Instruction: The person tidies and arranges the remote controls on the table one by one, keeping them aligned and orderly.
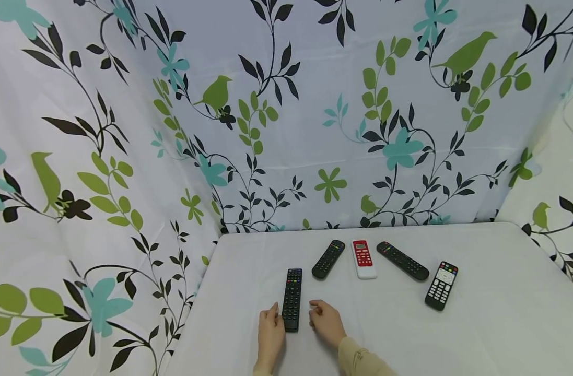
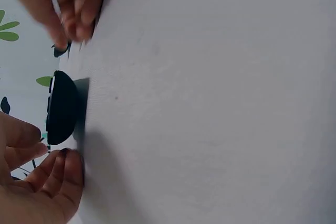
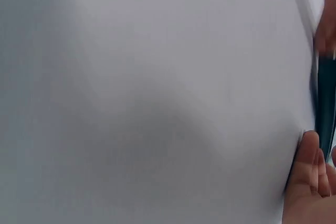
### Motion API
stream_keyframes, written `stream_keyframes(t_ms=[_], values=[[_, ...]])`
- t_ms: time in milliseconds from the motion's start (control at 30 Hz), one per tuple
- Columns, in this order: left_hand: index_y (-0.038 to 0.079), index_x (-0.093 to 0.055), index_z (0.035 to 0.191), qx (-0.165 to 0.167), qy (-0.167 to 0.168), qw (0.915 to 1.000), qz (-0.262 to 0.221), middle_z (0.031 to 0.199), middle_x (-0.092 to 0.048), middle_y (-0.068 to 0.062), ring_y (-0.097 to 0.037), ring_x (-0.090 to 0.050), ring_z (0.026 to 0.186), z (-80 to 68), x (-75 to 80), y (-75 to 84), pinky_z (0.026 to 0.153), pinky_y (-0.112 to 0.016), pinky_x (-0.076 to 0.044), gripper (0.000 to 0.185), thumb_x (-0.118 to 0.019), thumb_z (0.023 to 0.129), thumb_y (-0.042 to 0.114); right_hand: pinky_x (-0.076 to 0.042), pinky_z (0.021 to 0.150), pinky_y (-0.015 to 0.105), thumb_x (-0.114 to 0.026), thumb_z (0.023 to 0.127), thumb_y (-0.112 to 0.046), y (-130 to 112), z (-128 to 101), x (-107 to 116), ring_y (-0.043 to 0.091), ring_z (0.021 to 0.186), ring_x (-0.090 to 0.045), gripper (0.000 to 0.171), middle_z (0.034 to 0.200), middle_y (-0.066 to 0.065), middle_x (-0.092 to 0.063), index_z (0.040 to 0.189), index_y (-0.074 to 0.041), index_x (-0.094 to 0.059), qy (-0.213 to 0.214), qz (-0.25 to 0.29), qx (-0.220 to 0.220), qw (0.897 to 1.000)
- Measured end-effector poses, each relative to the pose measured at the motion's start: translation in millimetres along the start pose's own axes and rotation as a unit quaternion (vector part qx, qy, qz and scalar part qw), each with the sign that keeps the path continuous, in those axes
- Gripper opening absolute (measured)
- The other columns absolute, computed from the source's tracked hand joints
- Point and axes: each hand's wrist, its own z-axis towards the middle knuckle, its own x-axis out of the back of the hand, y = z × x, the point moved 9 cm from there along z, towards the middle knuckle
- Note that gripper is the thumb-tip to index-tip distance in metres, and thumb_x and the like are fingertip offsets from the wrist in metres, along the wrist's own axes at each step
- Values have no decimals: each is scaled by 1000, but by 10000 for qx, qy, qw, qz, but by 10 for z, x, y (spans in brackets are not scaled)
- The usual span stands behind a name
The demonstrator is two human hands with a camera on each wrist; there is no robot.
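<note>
Head view: a black remote (image 1: 292, 298) lies flat on the white table (image 1: 479, 334), lower centre of the frame, its long axis running away from the person. The left hand (image 1: 270, 330) rests beside its near left edge and the right hand (image 1: 326, 319) just to its right; both have loosely curled fingers and hold nothing. Whether the left fingertips touch the casing cannot be told. Four other remotes (image 1: 361, 258) lie in a row further back. Left wrist view: the remote's rounded end (image 2: 62, 108) shows at the left edge, between the two hands, ungripped. Right wrist view: blurred; a dark edge at the far right, fingers (image 3: 310, 171) beside it. Judgement: the remote is light, stiff and smooth-sided, best taken across its long edges near the middle.
</note>
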Motion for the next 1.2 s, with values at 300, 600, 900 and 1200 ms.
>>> stream_keyframes(t_ms=[300,600,900,1200], values=[[-4,-61,113,-329,-133,9993,-98,95,-54,-15,-18,-51,79,278,-72,301,68,-30,-44,29,-55,85,4,-41,64,25,-54,86,-11,223,351,659,8,66,-53,30,76,3,-63,112,3,-61,820,-285,-374,9955],[-4,-57,119,-1183,-751,9896,-322,107,-52,-21,-31,-52,99,525,-396,956,83,-44,-46,34,-54,87,8,-43,63,23,-55,87,-14,304,496,875,13,73,-59,37,87,11,-66,119,5,-56,793,-11,-860,9931],[-5,-54,123,-1033,-1231,9869,-143,117,-50,-26,-38,-50,110,670,-820,1120,91,-50,-44,37,-52,89,10,-48,74,31,-55,85,-11,140,571,958,25,86,-62,41,99,20,-66,122,7,-54,871,-69,-629,9942],[-12,-46,128,-1006,-1427,9846,27,125,-47,-32,-45,-47,117,712,-1065,1059,98,-53,-39,47,-51,90,16,-50,84,36,-60,84,-14,151,673,822,31,105,-60,49,115,22,-61,128,5,-50,684,333,-416,9962]])
